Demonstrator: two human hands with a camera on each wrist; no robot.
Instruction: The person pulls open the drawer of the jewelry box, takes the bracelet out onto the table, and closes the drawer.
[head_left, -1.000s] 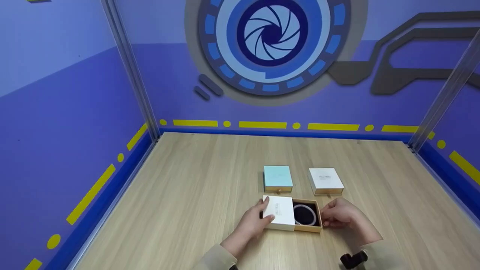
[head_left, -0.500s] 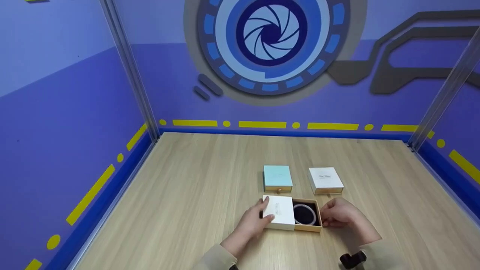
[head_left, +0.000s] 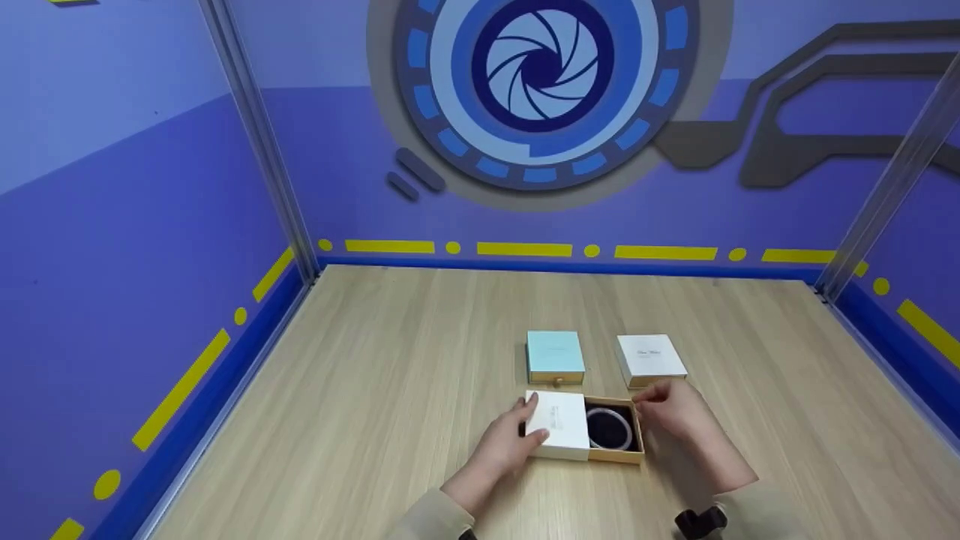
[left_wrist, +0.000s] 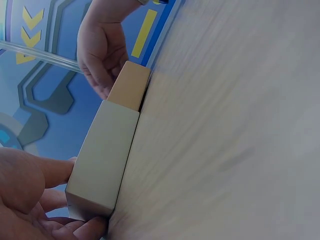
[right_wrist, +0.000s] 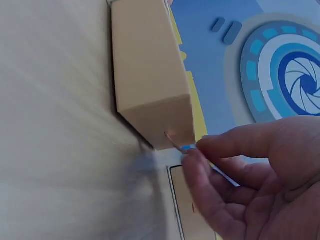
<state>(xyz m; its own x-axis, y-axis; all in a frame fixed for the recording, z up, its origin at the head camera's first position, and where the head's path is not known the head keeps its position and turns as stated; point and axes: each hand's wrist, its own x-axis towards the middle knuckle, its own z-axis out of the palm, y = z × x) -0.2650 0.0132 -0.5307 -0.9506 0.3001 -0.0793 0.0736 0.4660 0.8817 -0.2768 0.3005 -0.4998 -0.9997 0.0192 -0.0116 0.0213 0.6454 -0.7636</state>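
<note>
A white slide-out gift box [head_left: 556, 421] lies on the table, its tan drawer [head_left: 616, 454] partly out to the right. Inside the drawer a clear ring-shaped bangle [head_left: 611, 429] rests on a dark lining. My left hand [head_left: 506, 439] grips the sleeve at its left end, thumb on top. In the right wrist view a thin pull cord [right_wrist: 173, 142] runs from the drawer front to the fingertips of my right hand [right_wrist: 245, 175], which appear to pinch its end. Seen from the head, the right hand [head_left: 675, 409] is at the drawer's far right corner.
Behind the held box stand a light blue box [head_left: 555, 354] with a tan drawer front and another white box [head_left: 651, 358], both shut. The wooden table [head_left: 360, 420] is bounded by blue-purple walls at the back and sides.
My right hand has moved away from me, up to the drawer's far right corner. The left hand, the box and its drawer look unmoved.
</note>
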